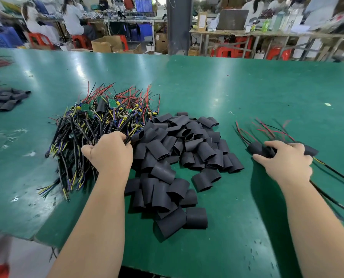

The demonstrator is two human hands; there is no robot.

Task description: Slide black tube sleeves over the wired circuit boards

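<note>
A tangled heap of wired circuit boards [99, 121], with green boards and red, black and yellow wires, lies at centre left on the green table [217, 93]. My left hand [109, 153] grips black wires at the heap's right edge. A loose pile of black tube sleeves [179, 157] spreads across the middle. To the right, my right hand [285, 161] rests on a small group of sleeved boards [261, 149], fingers curled over them; their red and black wires fan out behind and to the right.
Another pile of black sleeves [5, 99] sits at the far left. The table's near edge cuts in at lower left, with floor below. Beyond the far edge are red stools [229, 51], cardboard boxes, a grey pillar [179, 25] and seated workers.
</note>
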